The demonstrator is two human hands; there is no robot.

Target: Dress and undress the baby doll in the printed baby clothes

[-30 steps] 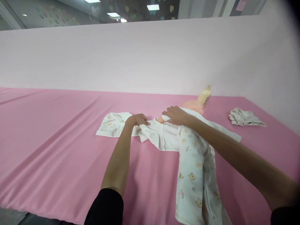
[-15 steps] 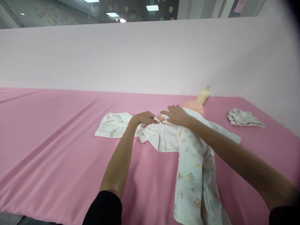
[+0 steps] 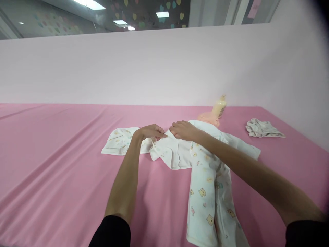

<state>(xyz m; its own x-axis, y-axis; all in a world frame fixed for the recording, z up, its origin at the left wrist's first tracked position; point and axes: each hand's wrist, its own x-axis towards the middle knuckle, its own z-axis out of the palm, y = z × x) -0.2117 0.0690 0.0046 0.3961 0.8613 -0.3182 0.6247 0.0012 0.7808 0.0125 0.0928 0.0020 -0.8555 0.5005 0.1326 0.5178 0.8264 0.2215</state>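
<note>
White baby clothes (image 3: 201, 199) with a small bear print lie spread on the pink sheet, one long part trailing towards me. My left hand (image 3: 150, 131) pinches the raised edge of the plain white inner side (image 3: 183, 156). Close to its right, my right hand (image 3: 184, 130) lies with fingers curled over the same cloth. Another printed part (image 3: 119, 140) stretches out left of my left hand. A peach-coloured doll's head (image 3: 209, 118) shows beyond my right hand; the rest of the doll is covered by cloth and hands.
Behind the doll's head stands a pale yellow pump bottle (image 3: 219, 106). A crumpled off-white cloth (image 3: 263, 128) lies at the right. The pink sheet (image 3: 64, 178) covers the surface, which ends at a white wall (image 3: 128, 68) at the back and right.
My right hand has lowered and its fingers have curled in on the cloth. The white edge is now drawn over the peach-coloured part that showed between my hands.
</note>
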